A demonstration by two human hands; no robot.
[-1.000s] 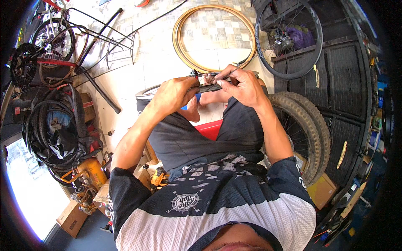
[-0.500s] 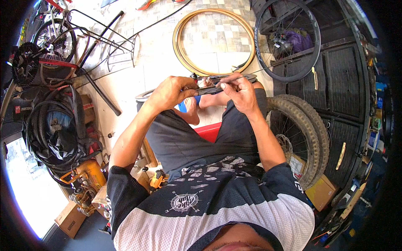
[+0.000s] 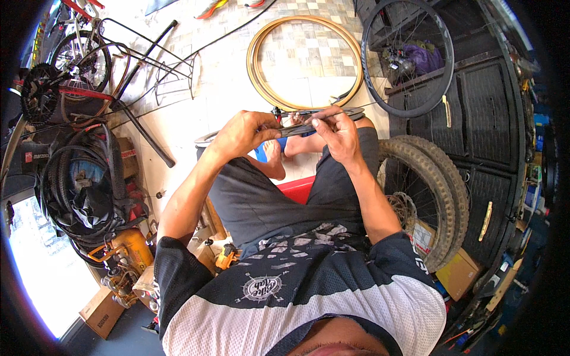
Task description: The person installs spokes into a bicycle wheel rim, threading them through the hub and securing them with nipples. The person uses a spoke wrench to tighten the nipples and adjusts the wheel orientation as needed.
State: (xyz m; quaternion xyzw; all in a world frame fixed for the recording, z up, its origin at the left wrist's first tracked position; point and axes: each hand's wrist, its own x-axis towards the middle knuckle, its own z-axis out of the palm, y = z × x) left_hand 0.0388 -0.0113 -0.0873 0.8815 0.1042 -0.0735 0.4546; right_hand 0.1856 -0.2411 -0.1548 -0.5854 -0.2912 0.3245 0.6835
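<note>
A bicycle wheel [image 3: 356,113] lies across my knees, seen nearly edge-on, its near rim dark and thin. My left hand [image 3: 242,136] is closed around the near side of that rim, thumb and fingers pinching it from the left. Opposite it, my right hand [image 3: 337,137] also pinches the dark rim edge, thumb on the near side and fingers over the top. Between the two hands runs a short dark stretch of the rim [image 3: 295,129]. Whether a tyre or tape lies along it is too small to tell.
Tan tyre hoops [image 3: 255,71] lie on the tiled floor ahead. At right, a black-rimmed wheel [image 3: 449,65] leans on dark drawers [image 3: 484,98], with knobby tyres [image 3: 436,178] nearer me. To the left stand bike frames [image 3: 89,93], hanging tubes [image 3: 59,178] and a yellow compressor [image 3: 132,246].
The whole view has shifted slightly. Both hands keep their hold on the wheel rim, with only a small movement of the right hand's fingers.
</note>
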